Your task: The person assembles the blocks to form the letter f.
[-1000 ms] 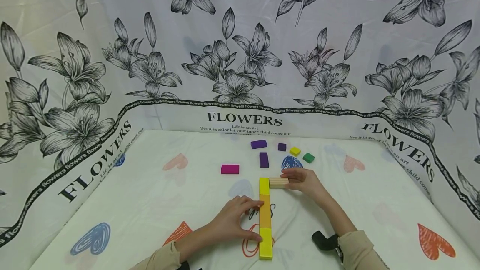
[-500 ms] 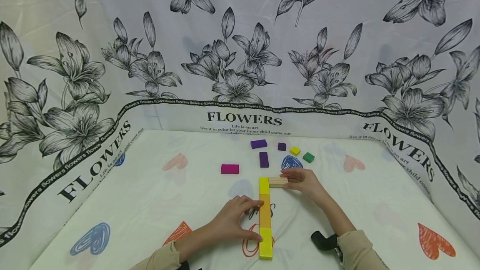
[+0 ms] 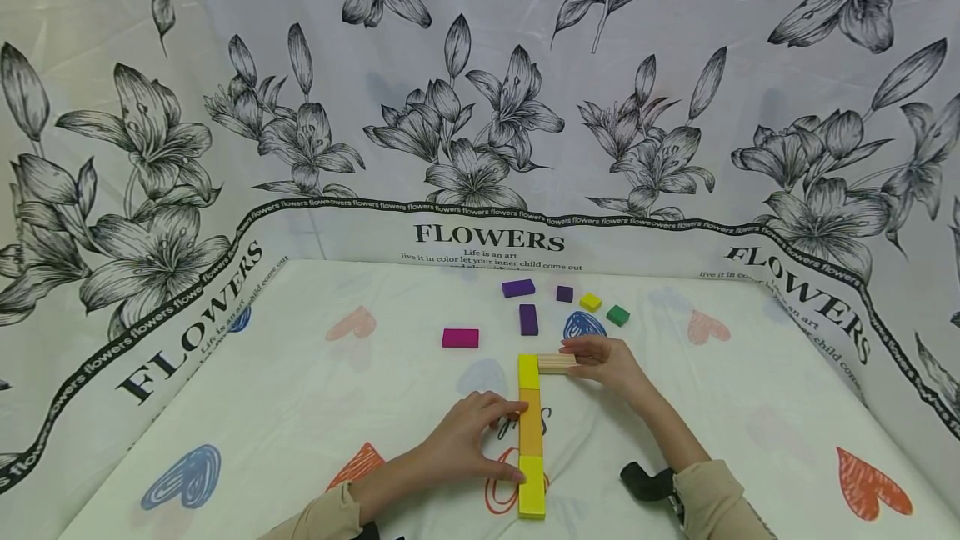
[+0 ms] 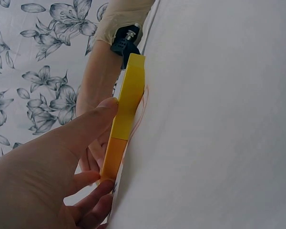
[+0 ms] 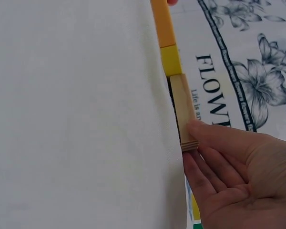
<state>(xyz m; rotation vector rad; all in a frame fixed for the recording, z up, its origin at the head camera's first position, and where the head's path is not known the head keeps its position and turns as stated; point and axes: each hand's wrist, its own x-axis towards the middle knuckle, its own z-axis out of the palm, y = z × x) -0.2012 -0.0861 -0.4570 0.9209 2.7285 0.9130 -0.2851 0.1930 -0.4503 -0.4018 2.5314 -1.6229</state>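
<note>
Down the middle of the table, a yellow block (image 3: 532, 498), an orange block (image 3: 530, 436) and a farther yellow block (image 3: 528, 373) lie end to end in a straight row. My left hand (image 3: 461, 440) rests along the row's left side, its thumb on the near yellow block and a fingertip on the orange one. With thumb and fingers, my right hand (image 3: 613, 367) pinches the right end of a plain wooden block (image 3: 555, 364). That block's left end meets the farther yellow block at a right angle. In the right wrist view, the wooden block (image 5: 183, 105) shows layered strips at its end.
Behind the row lie a magenta block (image 3: 461, 338), a purple block (image 3: 528, 320) and another purple block (image 3: 518, 288). Right of these are a purple cube (image 3: 565, 294), a yellow cube (image 3: 591, 302) and a green cube (image 3: 618, 316). A flower-printed cloth wall (image 3: 337, 232) borders the table.
</note>
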